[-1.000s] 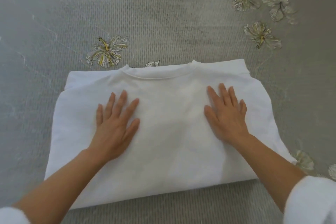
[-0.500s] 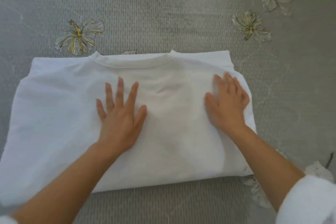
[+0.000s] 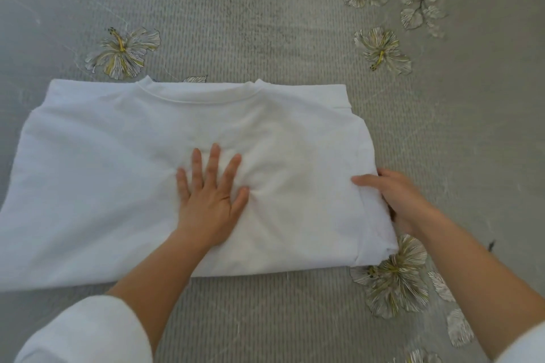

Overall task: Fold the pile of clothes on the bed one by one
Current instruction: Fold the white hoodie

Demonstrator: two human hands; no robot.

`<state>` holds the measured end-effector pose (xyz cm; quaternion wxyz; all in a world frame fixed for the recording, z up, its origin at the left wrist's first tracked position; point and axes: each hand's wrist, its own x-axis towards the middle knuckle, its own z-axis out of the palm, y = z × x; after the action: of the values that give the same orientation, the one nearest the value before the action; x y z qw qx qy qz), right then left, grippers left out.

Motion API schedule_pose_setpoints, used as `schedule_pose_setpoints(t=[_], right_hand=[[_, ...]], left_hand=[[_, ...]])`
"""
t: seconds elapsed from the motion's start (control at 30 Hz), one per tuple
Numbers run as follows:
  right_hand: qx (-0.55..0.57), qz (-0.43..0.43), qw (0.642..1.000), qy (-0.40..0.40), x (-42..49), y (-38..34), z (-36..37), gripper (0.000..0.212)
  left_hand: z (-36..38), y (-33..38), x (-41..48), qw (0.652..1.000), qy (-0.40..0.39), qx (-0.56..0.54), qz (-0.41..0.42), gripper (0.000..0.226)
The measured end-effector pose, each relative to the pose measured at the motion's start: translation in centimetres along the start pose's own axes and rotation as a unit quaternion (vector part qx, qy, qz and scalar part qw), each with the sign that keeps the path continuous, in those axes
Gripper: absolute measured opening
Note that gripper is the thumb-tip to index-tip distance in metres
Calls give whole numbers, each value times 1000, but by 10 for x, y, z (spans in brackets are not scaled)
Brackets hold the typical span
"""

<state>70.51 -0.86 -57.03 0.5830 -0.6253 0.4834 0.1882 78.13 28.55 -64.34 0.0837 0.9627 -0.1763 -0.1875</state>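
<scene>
Left hand [image 3: 211, 200] flat, fingers spread, pressing middle of white sweatshirt [image 3: 103, 171]; neckline [image 3: 203, 95] ahead of it. Right hand [image 3: 396, 200] gripping folded edge, thumb on top. Grey floral bedspread [image 3: 236, 23] beneath both.

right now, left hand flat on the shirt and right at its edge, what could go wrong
1. Creases fan out from the left hand pressing the white shirt; folding over them may set wrinkles.
2. The right hand grips only a short stretch of the right edge, so layers could slip apart when lifted.
3. The shirt spreads wider on the left, so the fold may land off-centre from the collar.
</scene>
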Motion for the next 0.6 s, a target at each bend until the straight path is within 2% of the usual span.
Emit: schedule_pose_setpoints(t=[0.1, 0.17, 0.23, 0.3, 0.37, 0.5, 0.6], right_hand=[[33, 6, 995, -94, -20, -18, -1, 31], [26, -15, 990, -135, -34, -31, 4, 40], [21, -24, 985, -170, -49, -44, 15, 53], [50, -29, 976, -209, -64, -56, 33, 55], [96, -32, 964, -246, -77, -68, 57, 48], [118, -69, 943, -304, -98, -90, 120, 25], [124, -92, 934, -323, -109, -102, 180, 36]], left_hand=[[-6, -3, 6, 997, -61, -39, 7, 64], [-20, -5, 10, 989, -124, -83, 10, 67], [-39, -9, 11, 967, -153, -203, -5, 60], [-58, -17, 4, 910, -132, -391, -47, 47], [-73, -29, -13, 849, -98, -514, -82, 37], [-90, -66, -40, 761, -80, -628, -143, 24], [-106, -104, -50, 669, -71, -709, -212, 29]])
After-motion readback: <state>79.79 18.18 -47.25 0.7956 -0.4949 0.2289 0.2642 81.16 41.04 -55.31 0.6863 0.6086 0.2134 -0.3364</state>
